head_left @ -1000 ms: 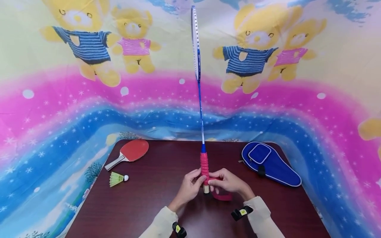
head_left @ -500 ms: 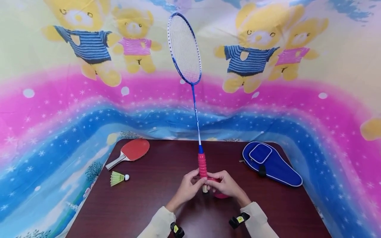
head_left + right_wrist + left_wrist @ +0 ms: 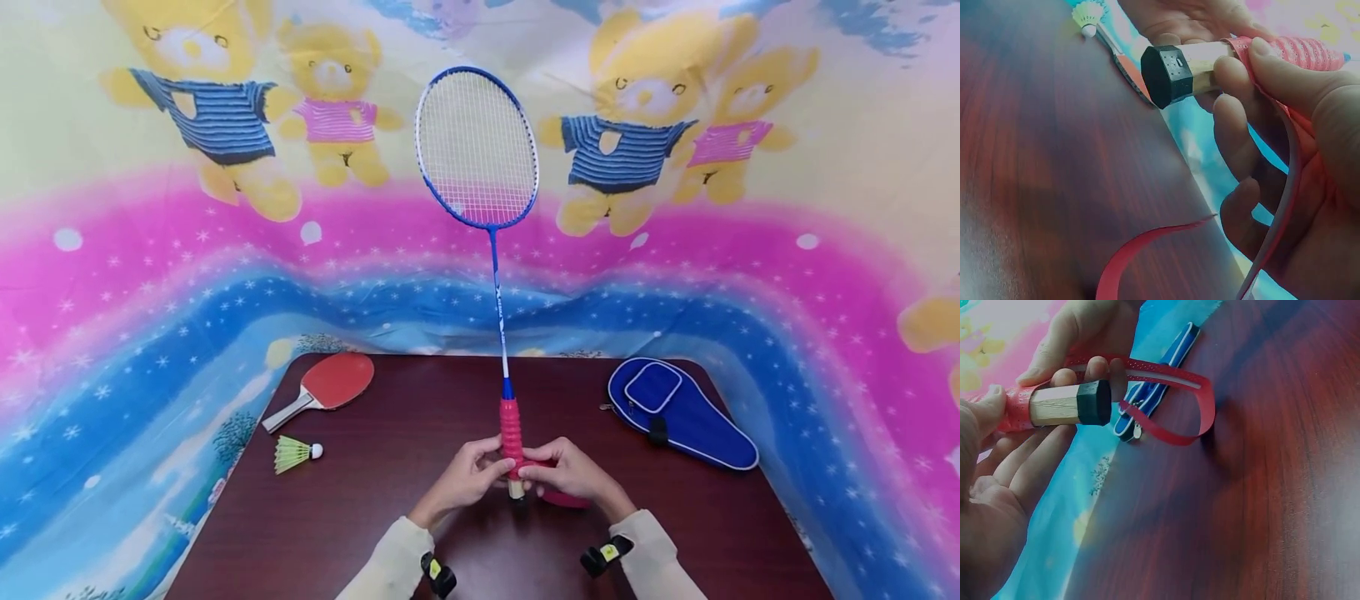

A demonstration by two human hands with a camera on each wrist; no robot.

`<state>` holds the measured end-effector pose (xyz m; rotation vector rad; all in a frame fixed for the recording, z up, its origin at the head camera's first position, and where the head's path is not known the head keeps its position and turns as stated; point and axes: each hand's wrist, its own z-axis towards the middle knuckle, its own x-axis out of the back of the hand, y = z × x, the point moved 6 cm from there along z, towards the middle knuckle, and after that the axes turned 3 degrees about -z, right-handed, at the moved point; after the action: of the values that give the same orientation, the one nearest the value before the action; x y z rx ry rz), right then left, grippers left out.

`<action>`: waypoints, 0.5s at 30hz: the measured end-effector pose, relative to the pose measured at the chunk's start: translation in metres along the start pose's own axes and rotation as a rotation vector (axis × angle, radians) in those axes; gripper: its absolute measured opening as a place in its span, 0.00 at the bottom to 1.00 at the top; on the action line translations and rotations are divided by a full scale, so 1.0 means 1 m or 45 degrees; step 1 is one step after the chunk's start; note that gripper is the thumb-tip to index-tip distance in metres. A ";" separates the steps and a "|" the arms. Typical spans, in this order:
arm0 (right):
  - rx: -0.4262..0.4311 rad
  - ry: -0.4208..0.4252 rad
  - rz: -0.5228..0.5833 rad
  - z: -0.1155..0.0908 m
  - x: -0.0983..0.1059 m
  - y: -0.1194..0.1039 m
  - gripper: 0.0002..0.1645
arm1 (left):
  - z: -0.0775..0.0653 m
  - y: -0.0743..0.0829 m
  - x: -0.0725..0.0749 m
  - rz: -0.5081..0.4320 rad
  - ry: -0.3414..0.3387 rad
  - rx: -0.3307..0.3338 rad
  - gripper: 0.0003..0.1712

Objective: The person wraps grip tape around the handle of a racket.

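A blue and white badminton racket (image 3: 496,287) is held upright over the table, its strung face towards the head camera. My left hand (image 3: 465,477) grips its handle from the left, thumb in front. Opposite it, my right hand (image 3: 576,477) pinches the red grip tape (image 3: 1265,84) against the handle between thumb and index finger. Ridged red wrapping (image 3: 510,425) covers the upper handle. Below it show a strip of bare wood (image 3: 1054,405) and a black octagonal end cap (image 3: 1167,76). The unwound tape runs through my right hand and hangs in a loop (image 3: 1208,403).
On the dark wooden table (image 3: 375,533), a red table tennis bat (image 3: 339,380) and a yellow shuttlecock (image 3: 297,453) lie to the left. A blue zipped bat case (image 3: 697,425) lies at the right. A cloth with printed bears (image 3: 637,108) hangs behind.
The racket has turned about its shaft, from edge-on to nearly face-on, and its head sits lower and further left. Both hands stay at the handle.
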<state>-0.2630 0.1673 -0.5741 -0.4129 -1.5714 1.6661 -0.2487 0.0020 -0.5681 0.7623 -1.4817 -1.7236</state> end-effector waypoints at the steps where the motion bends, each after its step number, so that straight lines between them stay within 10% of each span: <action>1: 0.002 -0.009 0.009 0.000 0.000 0.000 0.22 | 0.000 -0.001 0.000 -0.006 -0.010 0.010 0.25; 15: 0.140 0.095 -0.048 -0.002 -0.005 -0.002 0.21 | 0.001 -0.003 0.001 -0.024 -0.047 0.060 0.25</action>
<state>-0.2578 0.1642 -0.5740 -0.3819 -1.4180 1.6800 -0.2506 0.0018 -0.5704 0.7751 -1.5496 -1.7308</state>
